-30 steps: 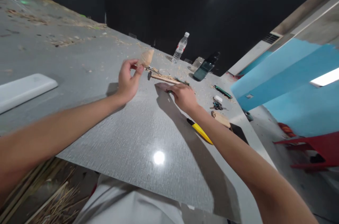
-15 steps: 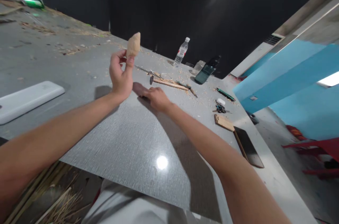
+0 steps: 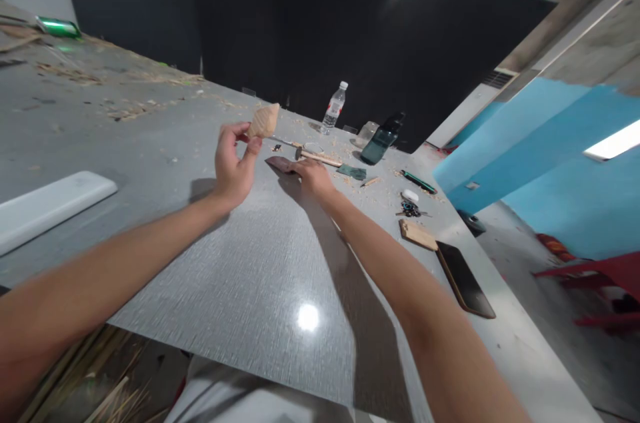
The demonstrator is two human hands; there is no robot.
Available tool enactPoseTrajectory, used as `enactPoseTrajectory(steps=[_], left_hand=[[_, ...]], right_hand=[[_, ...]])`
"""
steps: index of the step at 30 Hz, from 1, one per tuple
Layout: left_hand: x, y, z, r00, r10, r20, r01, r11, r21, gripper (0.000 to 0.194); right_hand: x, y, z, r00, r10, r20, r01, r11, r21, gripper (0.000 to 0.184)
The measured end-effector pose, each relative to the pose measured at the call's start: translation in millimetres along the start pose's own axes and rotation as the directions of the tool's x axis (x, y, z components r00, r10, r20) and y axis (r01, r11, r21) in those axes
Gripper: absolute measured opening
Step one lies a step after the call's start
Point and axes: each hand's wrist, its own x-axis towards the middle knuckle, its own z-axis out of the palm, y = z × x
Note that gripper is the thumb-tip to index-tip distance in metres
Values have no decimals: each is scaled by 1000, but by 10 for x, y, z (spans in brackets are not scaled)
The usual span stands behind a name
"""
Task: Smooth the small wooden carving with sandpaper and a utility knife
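My left hand (image 3: 234, 166) is raised over the table, its thumb and fingers closed on a small carved block of pale wood (image 3: 265, 121). The block has a pointed upper corner and leans to the right. Low at the tabletop, my right hand (image 3: 315, 176) grips a flat, dark reddish-brown piece (image 3: 280, 164) with a pointed end; it could be sandpaper, but I cannot tell. My fingers partly cover it. Just beyond that hand lies a hammer (image 3: 320, 157) with a wooden handle, and a dark green flat piece (image 3: 353, 172) rests beside the handle.
A water bottle (image 3: 334, 108) and a dark bottle (image 3: 383, 139) stand at the back. Rightward lie a green-and-black pen-like tool (image 3: 419, 182), keys (image 3: 411, 208), a wooden block (image 3: 418, 234) and a phone (image 3: 465, 278). A white case (image 3: 57, 206) lies left. Wood shavings are scattered about.
My left hand has come down a little, and the wood block has tipped from upright toward the right. My right hand still holds the dark piece, now showing more. The view has shifted slightly.
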Motion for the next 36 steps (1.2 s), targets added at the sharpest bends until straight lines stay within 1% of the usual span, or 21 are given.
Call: enactPoseTrajectory(steps=[3,6,8,10,12,14,17,20,23,25,26,29,31,33,34,36], left_hand=[[-2,15,-3,999,52,7,-52,999,1,49],[7,31,-2,996,90,9,-90,996,-21,48],[5,38,5,993,117,21,-117,992,-38,47],[-16,49,17,988,146,55,-143,988,-48,46],[-58,79,27,981,162,109,-158,986,-45,45],[-116,134,32,969,174,174,-168,985,-50,44],[-217,234,33,942,187,278,-173,982,-76,42],[-315,292,39,901,181,393,-167,983,-69,40],[-398,289,55,829,162,535,-145,987,-74,41],[-444,281,65,758,141,636,-124,990,-72,41],[-463,281,67,714,133,687,-120,990,-68,41],[-508,304,64,559,122,820,-124,990,-62,39],[-524,323,57,480,110,870,-138,989,-49,37],[-528,327,53,423,87,902,-149,989,-26,37],[-525,321,52,399,75,914,-151,988,-16,38],[-514,297,50,357,56,933,-144,990,-4,37]], right_hand=[[-272,-167,-136,997,-73,-12,74,997,15,44],[-712,-411,-262,985,-172,-8,172,985,30,43],[-1036,-573,-316,948,-312,-59,313,949,25,39],[-1322,-693,-330,926,-368,-85,370,929,-2,34],[-1537,-748,-304,934,-341,-103,342,940,-14,34],[-1677,-740,-254,957,-265,-117,266,964,-10,41],[-1780,-661,-174,979,-157,-128,159,987,6,54],[-1813,-558,-122,987,-84,-138,87,996,17,52],[-1828,-439,-111,989,-5,-148,8,1000,16,51],[-1851,-351,-138,984,52,-168,-51,999,10,52],[-1870,-307,-164,981,79,-178,-78,997,9,54],[-1977,-192,-276,970,164,-182,-163,986,18,56],[-2083,-138,-348,960,240,-141,-237,971,39,46],[-2197,-102,-391,941,330,-76,-325,943,68,31],[-2250,-89,-401,927,373,-44,-368,926,85,27],[-2337,-64,-410,899,439,9,-437,893,110,30]])
